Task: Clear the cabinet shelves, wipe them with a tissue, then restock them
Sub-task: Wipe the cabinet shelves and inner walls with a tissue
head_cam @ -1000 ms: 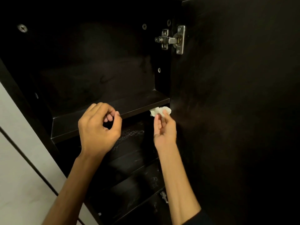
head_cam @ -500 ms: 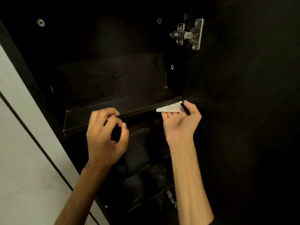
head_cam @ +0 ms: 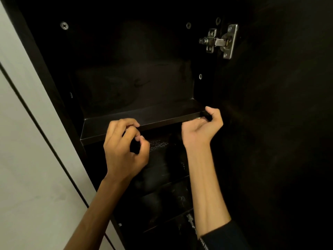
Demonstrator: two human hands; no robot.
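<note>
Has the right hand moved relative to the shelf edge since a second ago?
Yes. The right hand has risen from just below the shelf's right front corner to wrap over it, hiding most of the tissue.

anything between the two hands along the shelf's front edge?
No, bare. In the head view the shelf front edge runs uninterrupted from the left hand to the right hand, where a sliver of tissue shows at the fingers.
</note>
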